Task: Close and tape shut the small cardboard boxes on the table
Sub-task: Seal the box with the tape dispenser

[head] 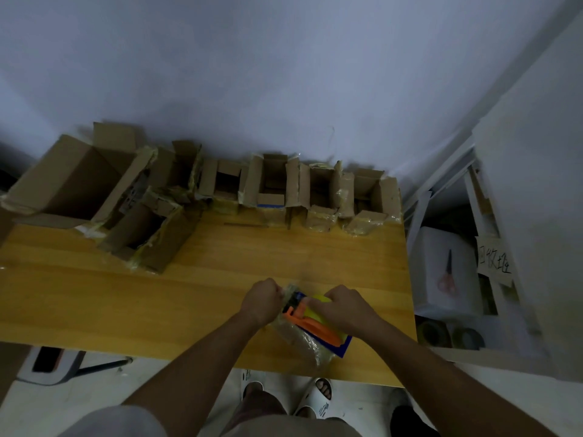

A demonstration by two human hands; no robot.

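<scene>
A small cardboard box (pixel 303 337) wrapped in glossy tape lies near the front edge of the wooden table (pixel 126 294). An orange and blue tape dispenser (pixel 310 323) with a yellow roll rests on top of it. My right hand (pixel 344 307) grips the dispenser over the roll. My left hand (pixel 262 299) is curled at the box's far left end, pinching the clear tape there. Several open small boxes (pixel 271 184) stand in a row along the wall.
A large open box (pixel 72 181) sits at the back left, with another open box (pixel 148 234) lying in front of it. Right of the table stand white shelves with scissors (pixel 446 275) and tape rolls (pixel 467 337). My sandalled feet show below the table edge.
</scene>
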